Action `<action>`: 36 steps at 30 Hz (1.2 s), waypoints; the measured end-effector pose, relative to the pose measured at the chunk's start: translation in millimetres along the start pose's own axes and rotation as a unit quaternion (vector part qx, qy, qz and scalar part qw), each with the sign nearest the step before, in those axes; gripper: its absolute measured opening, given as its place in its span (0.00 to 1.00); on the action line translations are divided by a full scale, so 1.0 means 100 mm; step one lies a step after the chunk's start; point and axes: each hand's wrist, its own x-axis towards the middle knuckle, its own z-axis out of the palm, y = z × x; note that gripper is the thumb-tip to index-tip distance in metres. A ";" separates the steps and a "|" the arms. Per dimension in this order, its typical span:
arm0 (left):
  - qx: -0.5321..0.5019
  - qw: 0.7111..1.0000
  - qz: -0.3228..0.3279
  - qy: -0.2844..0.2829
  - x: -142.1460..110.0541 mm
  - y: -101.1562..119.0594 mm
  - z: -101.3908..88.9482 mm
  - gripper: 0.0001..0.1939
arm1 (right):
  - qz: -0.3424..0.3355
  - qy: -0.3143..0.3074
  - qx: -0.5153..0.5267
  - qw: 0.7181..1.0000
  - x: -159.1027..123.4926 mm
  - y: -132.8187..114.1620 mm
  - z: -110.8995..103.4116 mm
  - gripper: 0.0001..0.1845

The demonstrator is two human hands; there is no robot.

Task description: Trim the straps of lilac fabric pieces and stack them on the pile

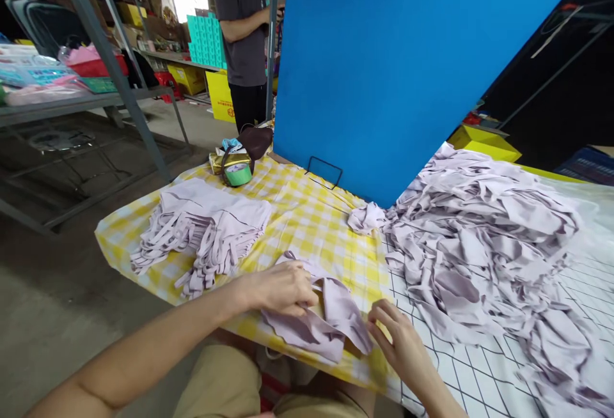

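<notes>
A thin lilac garment [326,335] with narrow straps lies loosely spread near the table's front edge, partly under my left hand. My left hand [288,287] rests over its left part, the fingers curled and closed on the cloth. At the garment's right edge, my right hand [398,338] has thumb and fingers bent together in a pinch on the fabric. Left of my hands is a neat stack of lilac garments [206,213], straps hanging toward me. To the right spreads a big tangled heap of the same lilac garments [480,232].
A yellow checked cloth [307,213] covers the table. Behind it stands a large blue board [384,66]. A green tape roll [238,174] sits at the back left. Beyond, a person in a dark shirt [240,28] stands near yellow boxes. A metal-framed table [62,108] holds packages at left.
</notes>
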 end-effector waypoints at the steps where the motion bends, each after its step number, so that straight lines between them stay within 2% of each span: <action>1: 0.036 0.999 0.003 -0.005 -0.01 0.03 0.00 0.05 | -0.013 -0.005 0.011 1.000 0.02 -0.06 0.03 0.11; 3: 0.093 0.995 -0.009 -0.016 -0.03 0.07 0.01 0.05 | -0.040 -0.053 0.015 0.998 0.05 -0.17 0.09 0.11; 6: 0.155 0.986 -0.058 -0.018 -0.06 0.10 0.01 0.11 | -0.046 -0.116 -0.035 0.992 0.08 -0.27 0.15 0.04; 9: 0.209 0.970 -0.118 -0.027 -0.16 0.07 -0.06 0.15 | -0.030 -0.116 -0.060 0.991 0.03 -0.22 0.17 0.10; 13: 0.248 0.950 -0.188 -0.039 -0.29 -0.05 -0.28 0.10 | -0.029 -0.112 -0.042 0.992 -0.08 -0.13 0.15 0.12; 16: 0.251 0.935 -0.252 0.002 -0.27 -0.21 -0.44 0.11 | -0.035 -0.109 -0.002 0.993 -0.11 -0.15 0.12 0.17; 19: 0.254 0.921 -0.291 0.043 -0.15 -0.40 -0.48 0.11 | -0.034 -0.125 0.094 0.987 -0.06 -0.21 0.11 0.18; 21: 0.264 0.912 -0.308 0.055 -0.07 -0.45 -0.38 0.11 | -0.001 -0.126 0.159 0.979 -0.02 -0.23 0.13 0.21; 23: 0.259 0.917 -0.295 0.063 -0.01 -0.39 -0.20 0.22 | 0.056 -0.117 0.206 0.970 0.02 -0.23 0.16 0.25; 24: 0.243 0.930 -0.268 0.065 0.01 -0.32 -0.08 0.25 | 0.079 -0.110 0.223 0.965 0.03 -0.23 0.17 0.25; 25: 0.215 0.947 -0.232 0.064 0.01 -0.23 0.04 0.25 | 0.095 -0.101 0.237 0.962 0.04 -0.22 0.17 0.24; 28: 0.098 0.986 -0.135 0.024 -0.03 0.04 0.37 0.16 | 0.096 -0.080 0.293 0.948 0.04 -0.22 0.12 0.16; 31: -0.002 0.992 -0.126 -0.008 -0.12 0.15 0.58 0.14 | 0.087 -0.057 0.401 0.910 0.07 -0.25 -0.06 0.10; 33: -0.046 0.990 -0.135 -0.016 -0.18 0.11 0.64 0.11 | 0.066 0.001 0.475 0.878 0.13 -0.26 -0.21 0.08; 36: -0.121 0.980 -0.156 -0.024 -0.23 -0.02 0.57 0.10 | 0.024 0.163 0.556 0.814 0.30 -0.24 -0.41 0.04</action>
